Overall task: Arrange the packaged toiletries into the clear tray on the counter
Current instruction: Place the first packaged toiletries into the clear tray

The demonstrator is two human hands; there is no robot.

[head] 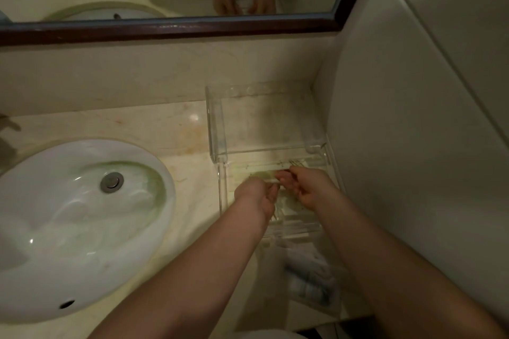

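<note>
A clear acrylic tray (217, 129) with a raised back section stands on the marble counter in the right corner. Pale, flat packaged toiletries (261, 166) lie in its lower front section. Both hands are inside that front section, over the packets. My left hand (257, 197) and my right hand (305, 187) pinch a pale packet between them near the tray's middle. More packaged toiletries (309, 281) in clear wrap lie on the counter just in front of the tray.
A white oval sink (74, 226) with a metal drain fills the left of the counter. A dark-framed mirror (170, 27) runs along the back wall. A pale wall (413, 146) closes the right side, tight against the tray.
</note>
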